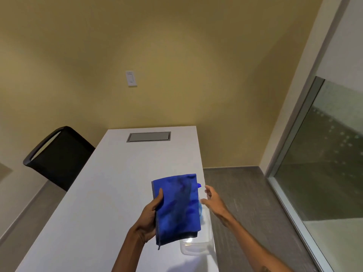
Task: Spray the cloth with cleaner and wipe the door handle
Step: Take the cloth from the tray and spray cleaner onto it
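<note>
My left hand (pixel 150 216) grips a folded blue cloth (pixel 177 207) by its left edge and holds it flat above the white table (pixel 94 213). Partly hidden behind the cloth stands a clear spray bottle (pixel 198 242) with a blue trigger tip (pixel 199 185) near the table's right edge. My right hand (pixel 214 201) hovers just right of the bottle's head with fingers spread, and it holds nothing. No door handle is in view.
A black chair (pixel 59 156) stands at the table's left side. A grey cable hatch (pixel 148 136) is set in the far end of the table. A glass panel with a metal frame (pixel 306 122) runs along the right. A light switch (pixel 131 78) is on the yellow wall.
</note>
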`<state>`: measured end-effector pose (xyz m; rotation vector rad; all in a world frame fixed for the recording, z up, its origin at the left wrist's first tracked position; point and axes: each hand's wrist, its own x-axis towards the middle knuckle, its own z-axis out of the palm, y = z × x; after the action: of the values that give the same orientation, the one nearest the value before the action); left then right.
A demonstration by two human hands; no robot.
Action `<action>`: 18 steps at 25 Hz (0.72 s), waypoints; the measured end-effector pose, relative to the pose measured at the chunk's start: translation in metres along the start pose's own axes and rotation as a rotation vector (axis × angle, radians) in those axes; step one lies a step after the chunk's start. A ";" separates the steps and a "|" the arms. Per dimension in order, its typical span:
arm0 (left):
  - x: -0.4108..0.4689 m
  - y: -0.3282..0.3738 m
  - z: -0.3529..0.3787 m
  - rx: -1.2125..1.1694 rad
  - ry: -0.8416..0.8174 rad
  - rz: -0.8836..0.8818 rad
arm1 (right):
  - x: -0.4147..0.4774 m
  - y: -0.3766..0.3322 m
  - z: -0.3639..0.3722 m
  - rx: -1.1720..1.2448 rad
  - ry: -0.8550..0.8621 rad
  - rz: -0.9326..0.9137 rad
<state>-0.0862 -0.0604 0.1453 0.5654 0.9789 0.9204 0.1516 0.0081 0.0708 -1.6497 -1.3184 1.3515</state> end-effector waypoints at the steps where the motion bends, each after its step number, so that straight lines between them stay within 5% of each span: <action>1: -0.001 0.004 -0.005 -0.011 -0.008 0.004 | 0.005 0.002 0.009 -0.023 -0.014 0.007; 11: -0.002 0.031 -0.047 -0.126 0.039 0.011 | 0.052 0.015 0.065 0.131 0.165 0.150; 18: 0.013 0.034 -0.046 -0.175 -0.008 0.015 | 0.046 0.024 0.052 0.089 0.250 0.006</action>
<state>-0.1367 -0.0315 0.1439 0.4288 0.8775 1.0056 0.1080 0.0379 0.0196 -1.6994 -1.0940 1.1467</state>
